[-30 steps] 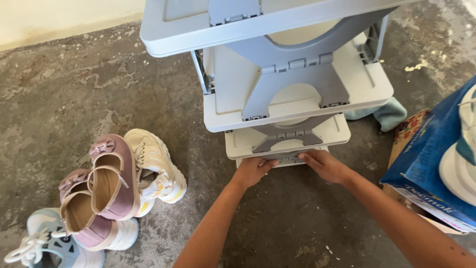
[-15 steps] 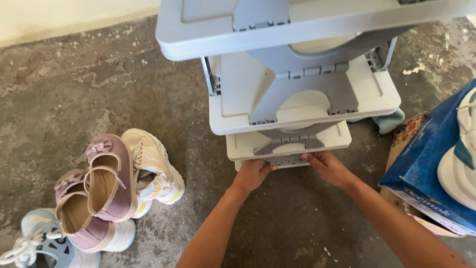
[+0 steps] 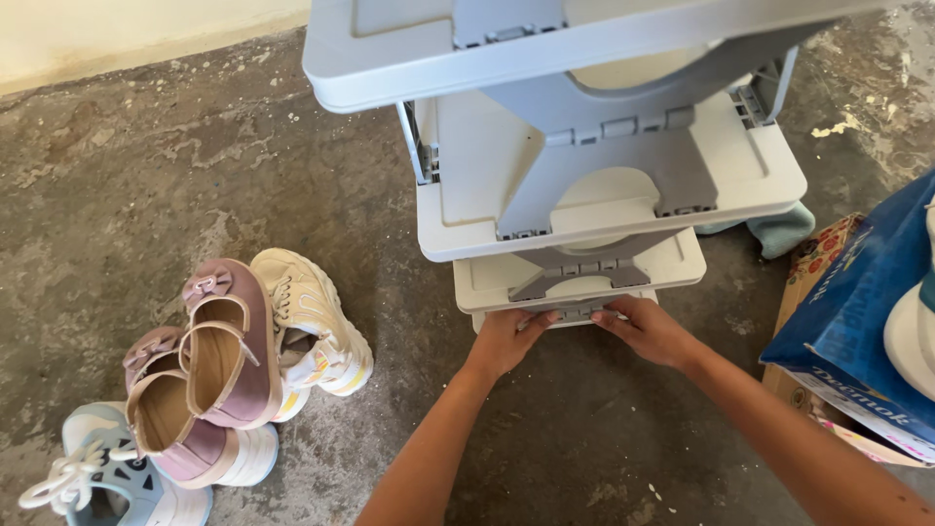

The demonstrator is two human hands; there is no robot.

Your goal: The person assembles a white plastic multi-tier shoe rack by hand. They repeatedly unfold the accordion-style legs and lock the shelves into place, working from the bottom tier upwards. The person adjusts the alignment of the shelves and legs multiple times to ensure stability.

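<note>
**Both hands at the lowest drawer front**

Head view: the left hand (image 3: 504,339) and right hand (image 3: 648,329) are curled onto the grey front edge of the bottom drawer (image 3: 575,314) of a stacked drawer tower (image 3: 594,175); each grip is closed on that edge. Drawer contents are hidden. Left of the grip, pink shoes (image 3: 209,375) lie on the floor. Risk, judged: an uneven pull could tip the tall stack.

hands (image 3: 575,336) | fingers now curled over bottom drawer (image 3: 570,314) front edge | view shifted slightly
</note>
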